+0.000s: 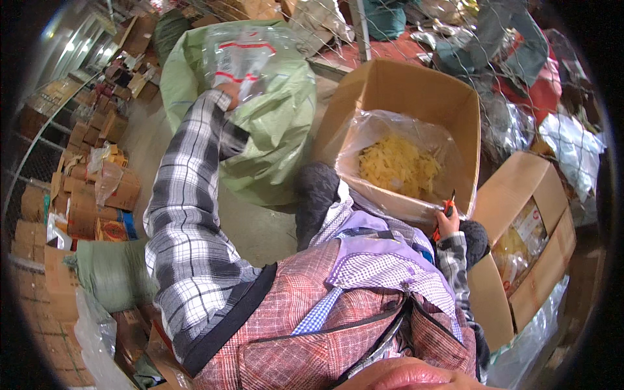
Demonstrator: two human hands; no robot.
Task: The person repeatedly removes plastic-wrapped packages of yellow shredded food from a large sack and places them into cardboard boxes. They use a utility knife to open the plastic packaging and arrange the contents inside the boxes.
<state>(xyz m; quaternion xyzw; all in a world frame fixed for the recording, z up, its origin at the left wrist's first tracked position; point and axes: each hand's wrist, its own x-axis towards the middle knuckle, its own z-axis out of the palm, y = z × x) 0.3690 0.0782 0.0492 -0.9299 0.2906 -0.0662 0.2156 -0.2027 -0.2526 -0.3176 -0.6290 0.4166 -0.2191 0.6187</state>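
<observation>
My left hand (232,93) reaches out over a pale green woven sack (273,141). Its fingers are partly hidden and meet the near end of a clear plastic bag (246,53) with red stripes and printing, which lies against the sack's top. In my right hand (447,225) is a small cutting tool (448,208) with orange and black handles, its tip pointing up. That hand is by the near right corner of an open cardboard box (414,80). Inside, a clear plastic liner (343,158) holds loose yellow pieces (399,163).
Right of me, an open cardboard box (555,258) contains clear packets of yellow material (521,239). A wire mesh fence (363,29) runs along the far side, with bags and sacks behind it. Cartons (83,209) are stacked at left, near another green sack (112,273).
</observation>
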